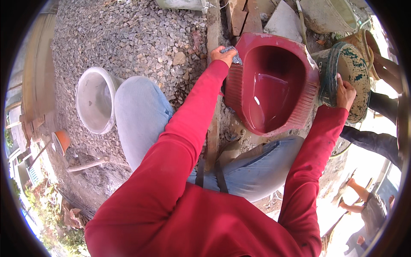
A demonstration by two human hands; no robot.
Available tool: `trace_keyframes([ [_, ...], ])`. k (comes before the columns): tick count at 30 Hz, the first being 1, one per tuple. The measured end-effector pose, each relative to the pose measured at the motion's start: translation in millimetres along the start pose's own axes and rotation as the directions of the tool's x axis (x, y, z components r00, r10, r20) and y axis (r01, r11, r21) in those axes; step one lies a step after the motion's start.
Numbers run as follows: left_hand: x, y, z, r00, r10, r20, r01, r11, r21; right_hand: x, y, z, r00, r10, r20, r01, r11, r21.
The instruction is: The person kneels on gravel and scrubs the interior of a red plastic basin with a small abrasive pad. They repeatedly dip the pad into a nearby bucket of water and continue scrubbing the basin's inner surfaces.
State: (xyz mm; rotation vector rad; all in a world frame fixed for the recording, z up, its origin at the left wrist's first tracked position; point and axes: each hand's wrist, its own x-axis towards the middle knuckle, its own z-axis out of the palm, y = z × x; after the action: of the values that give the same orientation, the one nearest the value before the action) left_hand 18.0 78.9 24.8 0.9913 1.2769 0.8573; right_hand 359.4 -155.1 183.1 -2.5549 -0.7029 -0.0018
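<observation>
A dark red squat toilet pan (274, 85) lies set in the ground between my knees. My left hand (222, 55) presses a small grey trowel blade (234, 55) against the pan's upper left rim. My right hand (345, 92) rests on the rim of a dirty mortar-smeared bucket (349, 73) just right of the pan. Both arms are in red sleeves; my legs are in light blue jeans.
A heap of gravel (128, 38) fills the upper left. A white bucket (95, 100) lies on its side at left, an orange pot (62, 140) beyond it. Bricks (239, 17) and another bucket (329, 15) sit above. Another person's arm (387, 68) and legs are at right.
</observation>
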Motion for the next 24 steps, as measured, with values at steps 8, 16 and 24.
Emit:
trace_keyframes([
  [8,14.8,-32.2,0.1,0.997,-0.027,0.076,0.025,0.999,0.025,-0.4,-2.9,-3.7,0.999,-0.002,0.05,0.005,0.998,-0.059],
  [16,20.2,-11.8,0.4,0.994,0.024,0.104,-0.032,0.997,0.076,-4.6,-7.8,-1.5,1.0,0.014,0.021,-0.015,0.999,0.051],
  [24,7.3,-0.6,4.5,0.999,0.039,0.014,-0.039,0.999,0.014,-3.8,2.6,1.9,0.999,0.036,0.003,-0.036,0.999,0.031],
])
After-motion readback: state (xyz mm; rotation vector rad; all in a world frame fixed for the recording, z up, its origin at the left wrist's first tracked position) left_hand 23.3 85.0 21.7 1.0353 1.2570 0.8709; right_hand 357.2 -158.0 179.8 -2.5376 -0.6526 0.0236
